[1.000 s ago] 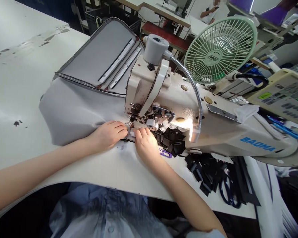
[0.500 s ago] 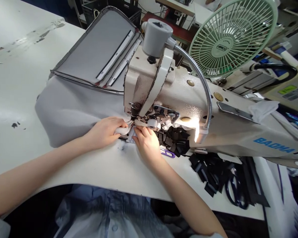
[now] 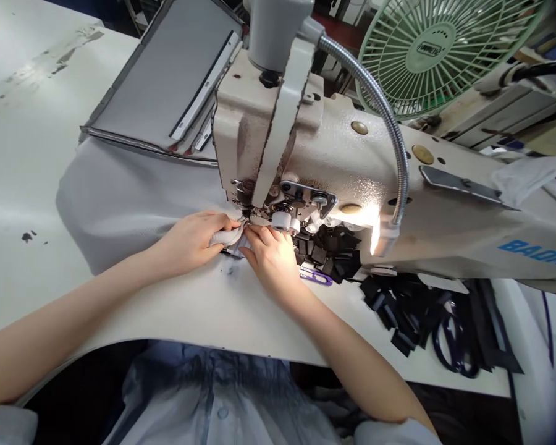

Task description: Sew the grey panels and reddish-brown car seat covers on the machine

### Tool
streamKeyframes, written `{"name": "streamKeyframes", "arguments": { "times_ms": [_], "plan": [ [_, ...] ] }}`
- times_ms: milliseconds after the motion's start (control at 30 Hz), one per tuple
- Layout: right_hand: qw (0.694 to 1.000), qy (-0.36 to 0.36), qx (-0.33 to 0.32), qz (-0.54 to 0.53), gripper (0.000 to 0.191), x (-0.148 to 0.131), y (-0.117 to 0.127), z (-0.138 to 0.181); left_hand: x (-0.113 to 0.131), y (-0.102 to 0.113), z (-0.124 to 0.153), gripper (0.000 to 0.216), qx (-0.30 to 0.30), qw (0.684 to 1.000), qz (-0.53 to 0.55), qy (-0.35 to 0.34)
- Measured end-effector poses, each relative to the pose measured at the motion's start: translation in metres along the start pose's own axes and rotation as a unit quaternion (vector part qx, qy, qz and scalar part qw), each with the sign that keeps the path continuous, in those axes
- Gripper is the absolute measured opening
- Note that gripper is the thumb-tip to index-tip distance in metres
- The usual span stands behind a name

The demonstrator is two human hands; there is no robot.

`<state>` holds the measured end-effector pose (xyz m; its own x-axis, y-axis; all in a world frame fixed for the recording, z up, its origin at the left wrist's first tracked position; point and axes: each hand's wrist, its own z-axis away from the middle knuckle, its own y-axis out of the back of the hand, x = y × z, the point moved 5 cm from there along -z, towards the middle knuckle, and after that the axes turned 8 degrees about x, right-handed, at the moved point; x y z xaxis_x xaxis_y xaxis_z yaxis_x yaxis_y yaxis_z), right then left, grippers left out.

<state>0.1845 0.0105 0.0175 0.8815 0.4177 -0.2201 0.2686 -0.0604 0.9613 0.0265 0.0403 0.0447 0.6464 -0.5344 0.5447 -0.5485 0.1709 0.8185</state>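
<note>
My left hand [image 3: 189, 244] is closed on a folded edge of grey fabric [image 3: 120, 204], left of the sewing machine's needle area. Against the same edge, right under the sewing machine [image 3: 245, 130] head, the bent fingers of my right hand [image 3: 275, 262] pinch the material. The fingertips of both hands almost meet there. The machine head and my fingers hide the needle point and the seam. Behind my left hand the fabric spreads over the table, with a stiff dark-edged panel [image 3: 148, 80] carrying white strips at its far side.
Right of my right hand lie a pile of black strap pieces [image 3: 328, 247] and a purple thread snipper [image 3: 315, 276]. Dark-handled scissors [image 3: 454, 349] rest farther right by more black strips [image 3: 412, 309]. A lit lamp [image 3: 385, 240] hangs beside the machine arm; a green fan [image 3: 429, 49] stands behind.
The camera view has shifted, so the machine appears larger and higher. Both hands keep their hold beside the needle area, with only slight finger movement.
</note>
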Motion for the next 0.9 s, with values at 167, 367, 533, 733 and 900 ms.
{"name": "streamKeyframes", "arguments": {
  "times_ms": [167, 367, 533, 733, 900],
  "plan": [
    [1.000, 0.001, 0.015, -0.018, 0.033, 0.003, 0.001, 0.002, 0.001, 0.001, -0.001, 0.024, 0.001, 1.000, -0.015, -0.021],
    [1.000, -0.003, 0.011, -0.024, 0.030, 0.003, 0.001, 0.000, 0.002, -0.005, 0.004, 0.034, -0.007, 0.997, -0.038, -0.071],
    [0.999, -0.001, 0.011, -0.033, 0.033, 0.006, 0.003, 0.001, 0.009, -0.006, 0.005, 0.045, -0.021, 0.991, -0.070, -0.115],
    [0.999, -0.001, 0.019, -0.038, 0.034, 0.006, 0.002, 0.001, 0.019, -0.008, 0.003, 0.040, -0.070, 0.975, -0.147, -0.150],
    [0.999, -0.012, 0.045, -0.024, 0.034, 0.009, 0.011, 0.012, 0.021, -0.014, 0.006, 0.036, -0.061, 0.963, -0.189, -0.183]
  ]
}}
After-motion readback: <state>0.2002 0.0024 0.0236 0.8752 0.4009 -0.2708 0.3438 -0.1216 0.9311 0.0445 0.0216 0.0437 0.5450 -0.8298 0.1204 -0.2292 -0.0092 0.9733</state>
